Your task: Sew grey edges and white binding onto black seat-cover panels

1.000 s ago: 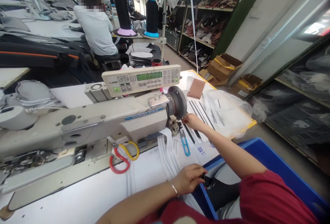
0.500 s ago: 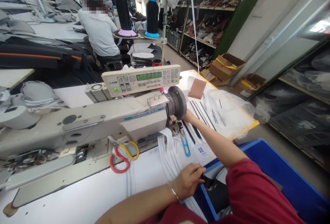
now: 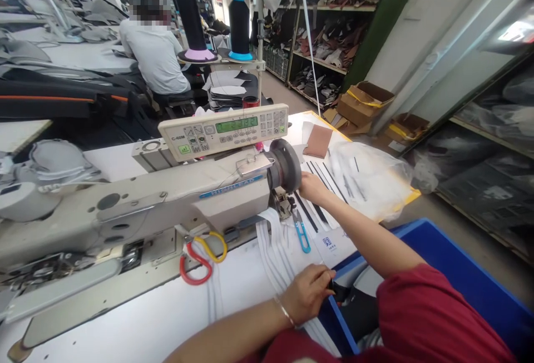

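Note:
My left hand [image 3: 306,292], with a bracelet at the wrist, is closed over the rim of the blue bin [image 3: 406,240]. A small black item, too hidden to name, shows at its fingertips. White straps with grey stripes [image 3: 273,257] run beneath and beside that hand. My right hand [image 3: 311,189] is at the far side of the sewing machine's dark handwheel [image 3: 287,167], its fingers mostly hidden. Blue thread snips [image 3: 302,234] lie on the white table near the machine's end. Red and yellow-handled scissors [image 3: 199,267] rest by the machine bed.
The sewing machine [image 3: 142,196] with its control panel [image 3: 225,132] fills the left and middle. Thread cones [image 3: 240,29] stand behind. Black strips [image 3: 323,176], a brown piece [image 3: 317,141] and plastic film [image 3: 367,179] lie on the right. A person [image 3: 154,57] sits farther back.
My right hand shows a little more beside the handwheel, and its forearm has shifted slightly right. My left hand stays closed at the bin's rim. The whole view has shifted slightly.

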Tool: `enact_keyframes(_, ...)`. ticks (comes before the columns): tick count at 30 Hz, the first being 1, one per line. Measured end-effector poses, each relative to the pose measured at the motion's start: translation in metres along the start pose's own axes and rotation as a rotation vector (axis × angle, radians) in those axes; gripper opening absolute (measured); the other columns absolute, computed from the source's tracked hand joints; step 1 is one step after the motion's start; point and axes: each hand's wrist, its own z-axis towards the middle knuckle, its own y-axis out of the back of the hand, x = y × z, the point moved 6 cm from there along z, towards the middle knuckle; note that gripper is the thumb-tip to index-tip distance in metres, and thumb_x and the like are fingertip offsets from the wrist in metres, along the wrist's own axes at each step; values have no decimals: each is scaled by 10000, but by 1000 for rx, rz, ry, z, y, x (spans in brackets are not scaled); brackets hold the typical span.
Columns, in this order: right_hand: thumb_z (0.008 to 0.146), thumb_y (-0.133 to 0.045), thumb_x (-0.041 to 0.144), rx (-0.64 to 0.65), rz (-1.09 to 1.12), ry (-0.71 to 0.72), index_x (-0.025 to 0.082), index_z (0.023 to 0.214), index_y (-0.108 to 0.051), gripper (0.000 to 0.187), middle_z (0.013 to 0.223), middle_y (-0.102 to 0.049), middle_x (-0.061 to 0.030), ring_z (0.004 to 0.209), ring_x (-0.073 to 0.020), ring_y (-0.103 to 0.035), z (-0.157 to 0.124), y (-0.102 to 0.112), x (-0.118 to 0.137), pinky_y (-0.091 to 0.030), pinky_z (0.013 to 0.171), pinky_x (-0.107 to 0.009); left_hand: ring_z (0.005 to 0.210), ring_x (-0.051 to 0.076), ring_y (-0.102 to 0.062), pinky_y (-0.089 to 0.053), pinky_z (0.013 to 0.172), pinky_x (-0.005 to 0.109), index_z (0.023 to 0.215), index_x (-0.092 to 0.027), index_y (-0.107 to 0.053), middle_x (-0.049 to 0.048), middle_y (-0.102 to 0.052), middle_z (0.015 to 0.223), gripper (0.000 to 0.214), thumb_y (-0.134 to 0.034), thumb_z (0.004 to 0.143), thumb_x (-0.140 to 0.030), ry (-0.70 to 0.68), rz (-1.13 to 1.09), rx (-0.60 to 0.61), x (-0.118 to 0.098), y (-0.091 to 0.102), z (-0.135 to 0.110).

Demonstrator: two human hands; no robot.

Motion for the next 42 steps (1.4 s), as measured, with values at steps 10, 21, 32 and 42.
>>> enact_keyframes(10, 648, -459, 61, 10, 15, -31, 141, 679, -652, 211, 841, -645, -84, 778, -187, -556, 11, -1, 3, -369, 619, -230, 888, 175, -499, -480, 744, 322, 1216, -115, -328, 151, -500, 1011, 415, -419, 814, -165, -3, -40, 6, -2, 2, 0)
enact_keyframes(21, 655, -474, 71, 66, -10, -46, 137, 699, -661, 204, 797, -652, -61, 722, -158, -558, 16, -4, 5, -365, 606, -209, 950, 183, -479, -473, 781, 339, 1243, -101, -310, 161, -492, 1037, 458, -442, 806, -145, -30, -51, -32, -1, 1, -5)
enact_keyframes(32, 648, -480, 63, 123, 52, -42, 151, 663, -659, 200, 713, -650, -35, 666, -146, -562, 10, -6, 8, -382, 592, -203, 917, 181, -501, -486, 746, 327, 1232, -96, -321, 160, -509, 1006, 435, -429, 823, -198, -50, -30, -67, -3, 4, -4)
enact_keyframes(42, 658, -626, 307, 98, 203, -142, 132, 856, -583, 268, 852, -595, -85, 712, -167, -569, -51, -9, 13, -413, 629, -240, 948, 197, -498, -475, 783, 329, 1261, -101, -274, 167, -512, 1005, 469, -421, 828, -206, -81, -31, -115, -7, 10, -1)
